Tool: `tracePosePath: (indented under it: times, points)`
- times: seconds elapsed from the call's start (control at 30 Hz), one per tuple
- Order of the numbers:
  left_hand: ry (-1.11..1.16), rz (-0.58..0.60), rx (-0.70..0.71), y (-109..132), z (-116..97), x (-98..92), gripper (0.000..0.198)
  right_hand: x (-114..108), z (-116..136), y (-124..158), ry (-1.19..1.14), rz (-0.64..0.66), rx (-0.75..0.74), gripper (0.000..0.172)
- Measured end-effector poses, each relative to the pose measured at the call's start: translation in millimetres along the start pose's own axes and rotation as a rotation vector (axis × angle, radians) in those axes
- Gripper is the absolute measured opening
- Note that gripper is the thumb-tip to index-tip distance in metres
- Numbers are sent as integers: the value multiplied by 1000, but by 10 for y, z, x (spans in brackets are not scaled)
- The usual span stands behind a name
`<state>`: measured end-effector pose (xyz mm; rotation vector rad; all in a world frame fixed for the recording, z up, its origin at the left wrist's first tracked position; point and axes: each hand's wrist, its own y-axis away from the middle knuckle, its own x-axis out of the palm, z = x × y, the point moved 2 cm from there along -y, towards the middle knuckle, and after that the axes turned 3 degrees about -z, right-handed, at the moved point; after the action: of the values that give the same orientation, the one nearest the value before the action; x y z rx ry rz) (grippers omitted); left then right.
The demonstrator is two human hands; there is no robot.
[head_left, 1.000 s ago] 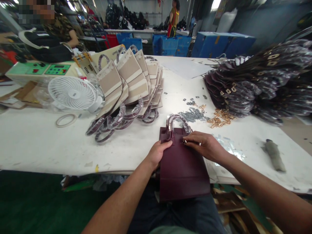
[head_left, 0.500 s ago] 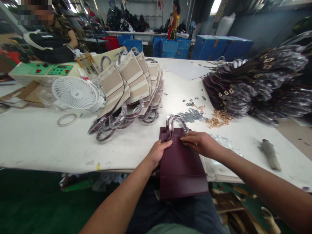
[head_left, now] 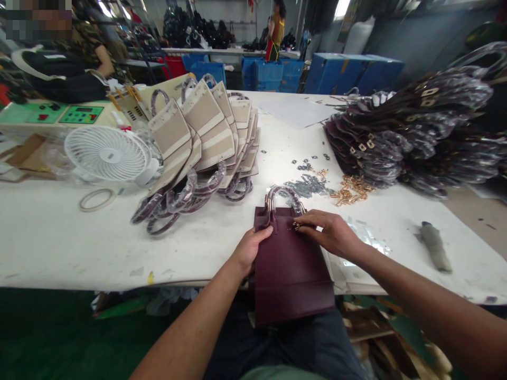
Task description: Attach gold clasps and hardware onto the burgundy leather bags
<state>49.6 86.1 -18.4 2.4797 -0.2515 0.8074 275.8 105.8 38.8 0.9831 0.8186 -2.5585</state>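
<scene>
A dark maroon handbag panel [head_left: 293, 269] with a plastic-wrapped handle [head_left: 287, 194] leans over the table's front edge toward my lap. My left hand [head_left: 250, 247] grips its left side, thumb on the front and fingers hidden behind. At the upper right of the panel, my right hand [head_left: 327, 229] pinches a small gold metal fitting [head_left: 296, 225] against the surface, just below the handle's end. Beyond the handle lie a heap of small grey metal plates [head_left: 307, 186] and a pile of gold fittings [head_left: 351, 190].
Beige-backed bag panels [head_left: 209, 132] are stacked at left, near a white fan [head_left: 106, 153] and a tape roll [head_left: 96, 200]. Maroon wrapped-handle pieces [head_left: 396, 132] are heaped at right. A grey cloth-wrapped object [head_left: 435, 245] lies nearer. Other people are in the background.
The view has turned slightly right. My right fingers have opened a little, so the gold fitting between them now shows. My left hand keeps its hold on the handbag panel.
</scene>
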Motion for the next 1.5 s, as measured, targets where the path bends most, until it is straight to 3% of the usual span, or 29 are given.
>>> tracePosePath:
  times: [0.3, 0.67, 0.83, 1.07, 1.2, 1.5]
  points:
    - [7, -13, 3, 17, -10, 48, 35, 27, 21, -15, 115, 65, -40, 21]
    - [-18, 11, 3, -3, 24, 17, 41, 53, 5, -153, 303, 281, -143, 21]
    - [-13, -4, 2, 9, 15, 30, 39, 112, -68, -95, 195, 180, -93, 20]
    - [-22, -11, 2, -16, 36, 9, 40, 200, -43, 74, 273, 29, -35, 24]
    - [-32, -11, -17, -5, 22, 21, 39, 128, -62, -19, 175, 85, -51, 19]
    - [-36, -40, -7, -6, 25, 22, 38, 64, -69, -84, 174, 215, -191, 30]
